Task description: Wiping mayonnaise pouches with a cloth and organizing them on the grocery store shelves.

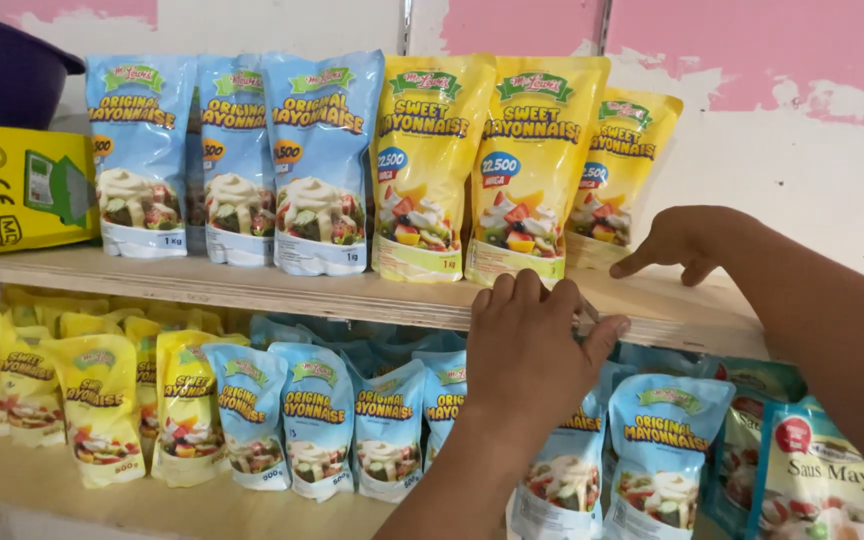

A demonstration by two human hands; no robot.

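Note:
My left hand (531, 345) reaches up from below, fingers curled over the front edge of the upper wooden shelf (252, 290) and thumb against its face. A small grey bit shows between thumb and fingers; I cannot tell what it is. My right hand (687, 240) comes in from the right and rests on the shelf top, its index finger stretched toward the bottom corner of the rightmost yellow mayonnaise pouch (620, 170). It holds nothing. Two more yellow pouches (532, 160) stand upright beside that one, then three blue pouches (317, 160).
The lower shelf (152, 500) carries several small yellow pouches (97, 410) at left and blue pouches (317, 420) in the middle and right. A yellow box (17, 185) and a dark purple tub (2, 70) sit at the upper left. A pink and white wall (802, 120) is behind.

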